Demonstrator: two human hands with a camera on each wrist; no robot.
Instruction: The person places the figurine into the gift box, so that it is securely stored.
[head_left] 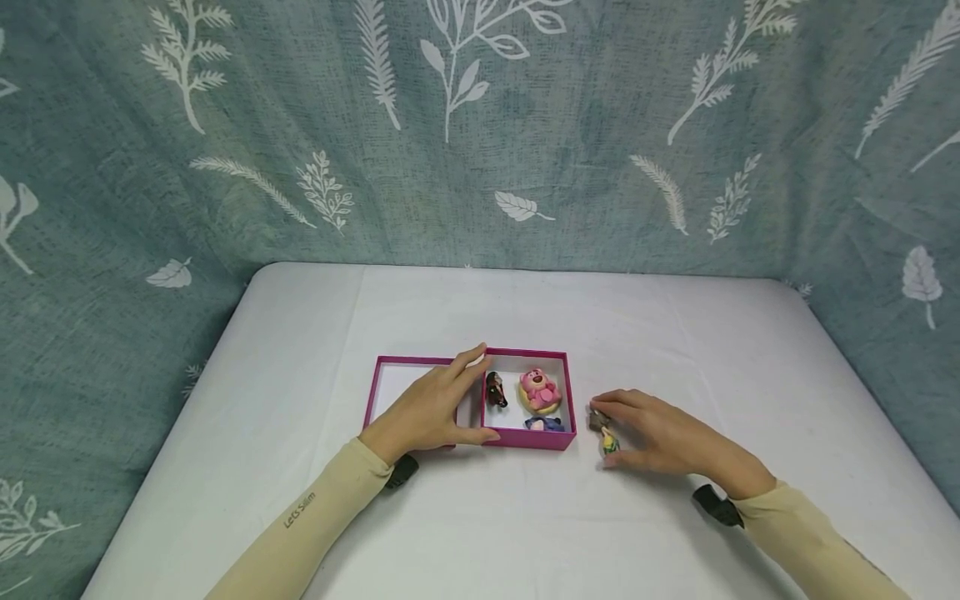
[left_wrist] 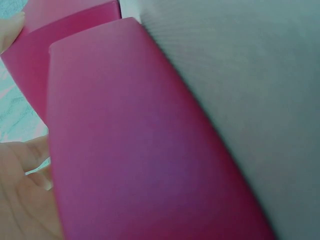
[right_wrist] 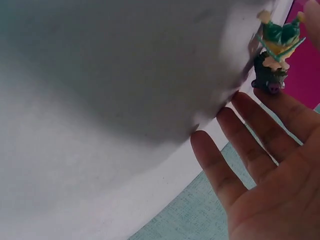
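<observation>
White-covered table [head_left: 637,542] beneath both hands, with leaf-printed curtain [head_left: 420,208] beyond; left hand [head_left: 431,404] spread wide with thumb and fingers gripping the pink box [head_left: 528,438], right hand [head_left: 660,427] half curled with thumb and fingertips pinching the green-and-grey figurine [head_left: 609,443], just outside that box and between the hands. Likely to twist or slip from the fingertips if squeezed unevenly at its ends, firmness being impossible to tell; likely also to jostle the pink bear [head_left: 540,390] inside if bumping the box wall.
</observation>
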